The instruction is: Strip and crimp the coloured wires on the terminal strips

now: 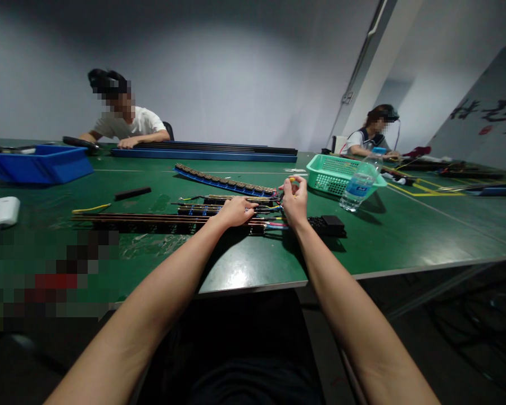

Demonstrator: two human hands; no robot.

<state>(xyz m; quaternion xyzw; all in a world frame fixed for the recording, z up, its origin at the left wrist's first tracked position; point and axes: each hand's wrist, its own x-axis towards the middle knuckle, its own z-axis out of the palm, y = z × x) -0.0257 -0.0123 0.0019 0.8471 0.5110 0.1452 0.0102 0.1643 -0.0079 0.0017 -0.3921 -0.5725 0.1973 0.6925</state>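
Observation:
My left hand (235, 211) lies closed on the right end of a long dark strip with copper rails (143, 219) on the green table. My right hand (295, 201) is raised just to the right of it, with its fingers pinched on a thin yellow wire (292, 181). Several coloured wires (274, 216) fan out between the two hands from the strip ends. A black block (331, 225) lies right of my right wrist. Two shorter strips (219, 203) lie just behind my left hand.
A blue strip (223, 181) lies diagonally behind. A green basket (337, 174) and a water bottle (358, 188) stand at right. A blue bin (37, 163) and a white device (0, 212) sit at left. Two other people sit at the far side.

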